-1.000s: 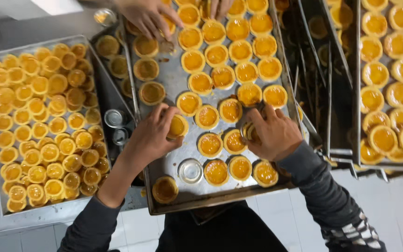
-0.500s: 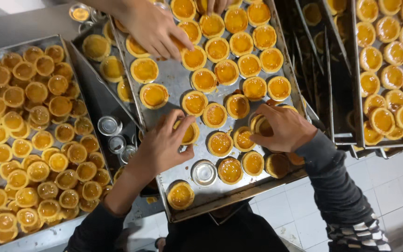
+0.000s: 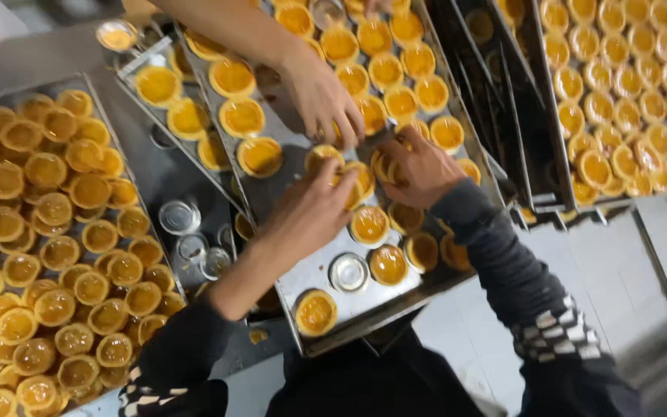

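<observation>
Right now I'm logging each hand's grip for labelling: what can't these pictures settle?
- Head view: left hand covers the tart under its fingers; grip unclear.
- Right hand curls over stacked tarts; count hidden.
- A co-worker's hand hides tarts beneath.
- Left tray is cut off by the frame edge.

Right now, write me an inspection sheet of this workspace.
Surface: metal baking tray, bare patches between moulds.
Job's things: egg tarts in tins; left hand on one tart, right hand grips stacked tarts.
Clutter: empty tin on tray; loose empty tins beside it.
Hands: co-worker's hand reaches in from above.
Cables: nothing seen.
Surroundings: heaped tart tray on the left, filled tray on the right, tiled floor.
</observation>
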